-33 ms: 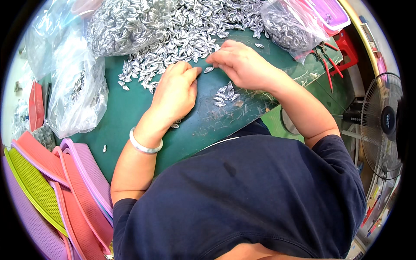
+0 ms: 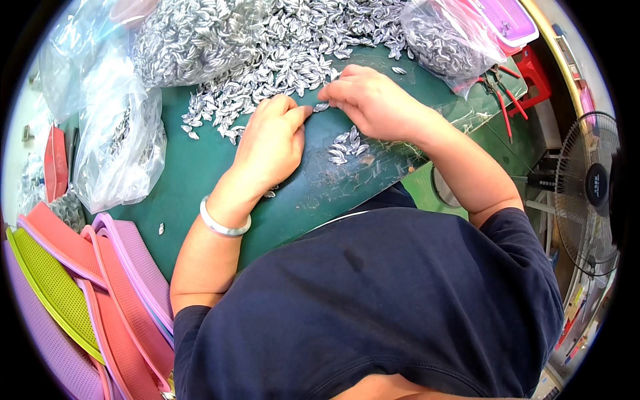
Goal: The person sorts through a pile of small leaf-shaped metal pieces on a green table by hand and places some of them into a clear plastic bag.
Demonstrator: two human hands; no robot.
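Both my hands meet over the green tabletop [image 2: 200,167]. My left hand [image 2: 270,140], a pale bangle [image 2: 225,220] on its wrist, is closed with its fingertips pinched together; what they hold, if anything, is hidden. My right hand [image 2: 370,100] is closed too, its bent fingertips at a small silver leaf-shaped piece [image 2: 321,107]. The left fingertips almost touch that piece's near end. Just beyond my hands spreads a large heap of similar silver pieces [image 2: 287,70]. A small group of them [image 2: 348,145] lies below my right hand.
Clear plastic bags [image 2: 120,150] stand at the left, and a filled bag [image 2: 453,50] at the far right. Red-handled pliers [image 2: 500,93] lie near the table's right edge. Stacked coloured baskets [image 2: 133,267] fill the lower left. A fan [image 2: 593,187] stands at the right.
My left fingertips have shifted slightly to the right, closer to the small silver piece. My right hand has sunk a little. The rest looks the same.
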